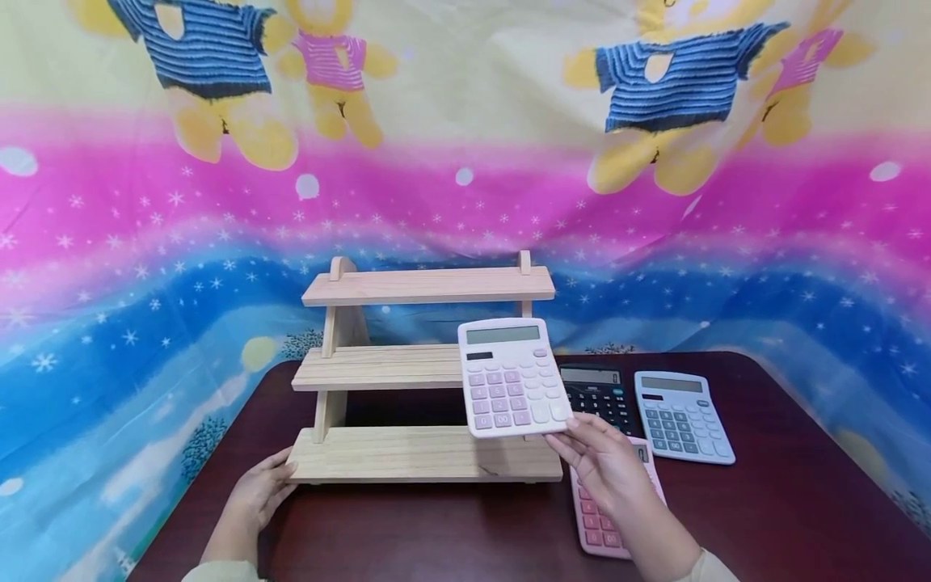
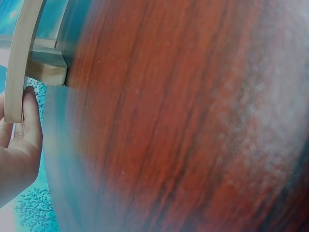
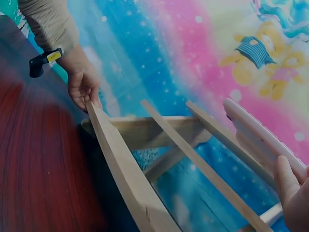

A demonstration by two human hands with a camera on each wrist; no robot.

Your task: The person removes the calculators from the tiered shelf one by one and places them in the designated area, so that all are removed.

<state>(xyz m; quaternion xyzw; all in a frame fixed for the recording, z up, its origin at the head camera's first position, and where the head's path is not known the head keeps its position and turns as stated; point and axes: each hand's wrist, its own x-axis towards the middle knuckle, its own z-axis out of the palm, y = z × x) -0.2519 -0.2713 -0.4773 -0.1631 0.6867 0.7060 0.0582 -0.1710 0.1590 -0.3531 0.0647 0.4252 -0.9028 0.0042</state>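
Note:
A white calculator with lilac keys (image 1: 502, 380) is raised in front of the wooden stand's right half. My right hand (image 1: 607, 465) pinches it by its lower right corner; in the right wrist view the calculator (image 3: 263, 135) shows edge-on. The three-tier wooden stand (image 1: 407, 453) stands on the dark table. At the left end of its lowest shelf, my left hand (image 1: 258, 493) grips the board, with thumb and fingers on either side of the board's end. The left wrist view shows that hand (image 2: 21, 145) on the board (image 2: 21, 63).
Right of the stand lie a black calculator (image 1: 596, 396), a light blue calculator (image 1: 684, 416) and a pink calculator (image 1: 600, 525), the last partly hidden under my right hand and forearm. A patterned cloth (image 1: 451, 210) hangs behind the dark red-brown table (image 1: 407, 533).

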